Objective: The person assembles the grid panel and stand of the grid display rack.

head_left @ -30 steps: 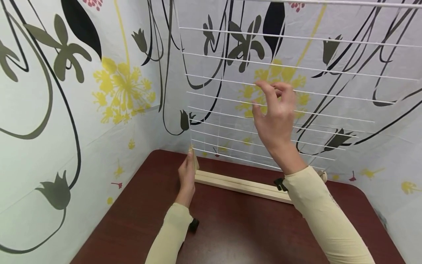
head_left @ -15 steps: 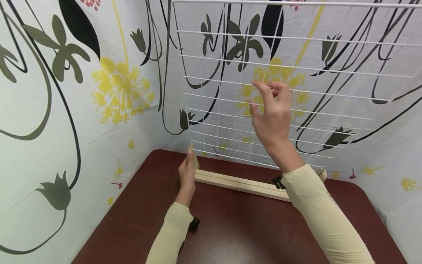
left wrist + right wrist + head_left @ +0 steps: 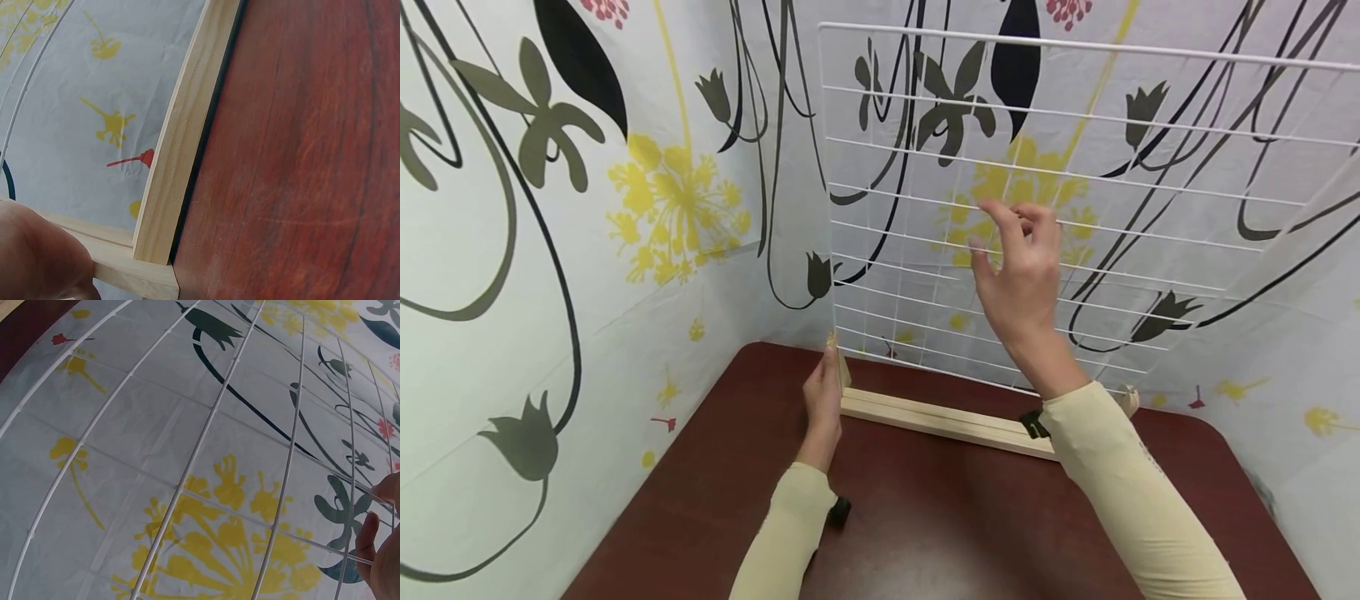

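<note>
A white wire grid panel stands upright, its lower end in the wooden base on the table. My left hand grips the base's left end piece from the side; the left wrist view shows the thumb lying along that end piece, beside the long wooden bar. Higher up, near the middle of the panel, my right hand holds the grid with curled fingers. In the right wrist view its thumb lies by the wires; the other fingertips are partly out of frame.
The dark red-brown table lies under the base. A white cloth with printed flowers hangs behind and at the left, close behind the grid. A black clip-like piece shows near the right forearm.
The grid's top bar has come down and further into view, and the panel's tilt has changed. My right hand has sunk slightly with the wires. The left hand stays at the base's end.
</note>
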### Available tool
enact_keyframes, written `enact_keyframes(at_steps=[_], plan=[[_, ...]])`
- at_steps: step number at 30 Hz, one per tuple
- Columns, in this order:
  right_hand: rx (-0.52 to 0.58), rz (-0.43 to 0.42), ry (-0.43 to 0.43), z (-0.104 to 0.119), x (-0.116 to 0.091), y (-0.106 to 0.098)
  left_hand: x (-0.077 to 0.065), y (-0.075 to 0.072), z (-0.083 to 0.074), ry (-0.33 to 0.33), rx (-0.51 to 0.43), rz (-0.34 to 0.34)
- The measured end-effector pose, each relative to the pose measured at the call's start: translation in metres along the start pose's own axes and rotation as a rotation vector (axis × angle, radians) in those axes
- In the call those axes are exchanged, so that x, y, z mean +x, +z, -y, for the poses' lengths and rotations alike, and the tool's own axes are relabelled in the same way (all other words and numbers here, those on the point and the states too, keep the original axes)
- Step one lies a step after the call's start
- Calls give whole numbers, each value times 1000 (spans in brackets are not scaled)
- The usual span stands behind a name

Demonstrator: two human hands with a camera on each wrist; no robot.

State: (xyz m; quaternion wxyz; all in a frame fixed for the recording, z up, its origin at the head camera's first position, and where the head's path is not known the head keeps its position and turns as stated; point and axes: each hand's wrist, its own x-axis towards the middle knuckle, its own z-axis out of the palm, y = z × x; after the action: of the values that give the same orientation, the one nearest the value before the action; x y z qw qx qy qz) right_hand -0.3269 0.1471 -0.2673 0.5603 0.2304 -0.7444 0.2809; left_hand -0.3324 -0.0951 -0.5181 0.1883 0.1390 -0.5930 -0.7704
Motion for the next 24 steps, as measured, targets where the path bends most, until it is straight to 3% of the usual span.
enact_keyframes(at_steps=[14, 19, 24], plan=[[17, 0, -41, -1, -10, 6, 0, -2, 0, 3, -26, 23], [13, 9, -38, -2, -13, 8, 2, -4, 0, 31, 9, 43], [9, 18, -32, -1, -15, 10, 5, -5, 1, 51, -20, 67]])
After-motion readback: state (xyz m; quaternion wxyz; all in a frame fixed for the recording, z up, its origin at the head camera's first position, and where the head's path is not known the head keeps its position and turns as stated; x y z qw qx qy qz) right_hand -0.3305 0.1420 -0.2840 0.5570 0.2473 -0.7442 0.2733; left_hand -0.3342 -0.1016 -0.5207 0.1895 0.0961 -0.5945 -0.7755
